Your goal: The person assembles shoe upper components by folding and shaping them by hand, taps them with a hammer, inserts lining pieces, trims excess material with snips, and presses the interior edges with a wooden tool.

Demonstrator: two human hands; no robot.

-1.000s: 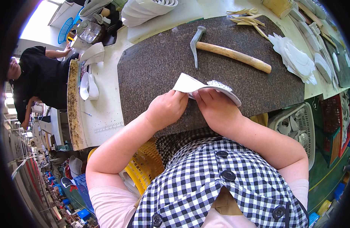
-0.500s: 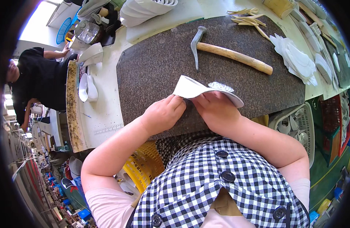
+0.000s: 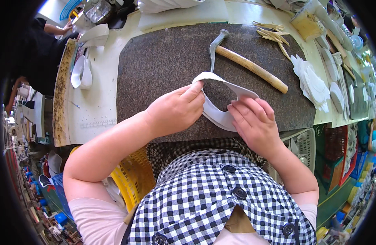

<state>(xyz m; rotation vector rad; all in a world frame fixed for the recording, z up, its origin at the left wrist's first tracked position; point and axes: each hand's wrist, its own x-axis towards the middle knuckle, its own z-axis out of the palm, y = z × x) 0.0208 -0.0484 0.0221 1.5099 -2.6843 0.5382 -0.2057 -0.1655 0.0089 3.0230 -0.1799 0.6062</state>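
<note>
Workshop, hammer (image 3: 253, 69) on speckled dark slab (image 3: 163, 61), flat white pieces (image 3: 312, 83), yellow plastic basket (image 3: 135, 181)

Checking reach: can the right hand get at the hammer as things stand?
Probably yes: the hammer lies beyond the right hand, its handle uncovered, though that hand is touching the white band.

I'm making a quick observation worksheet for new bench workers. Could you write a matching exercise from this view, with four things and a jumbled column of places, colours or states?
Things:
1. Hammer
2. Looped white piece
3. Plastic basket
4. Flat white pieces

Descriptions:
A. Pinched in the left fingers
B. Overlapping in a pile at the right edge of the dark slab
C. Wooden-handled, lying on the slab
D. Bright yellow, with holes

Pairs: 1-C, 2-A, 3-D, 4-B
</note>
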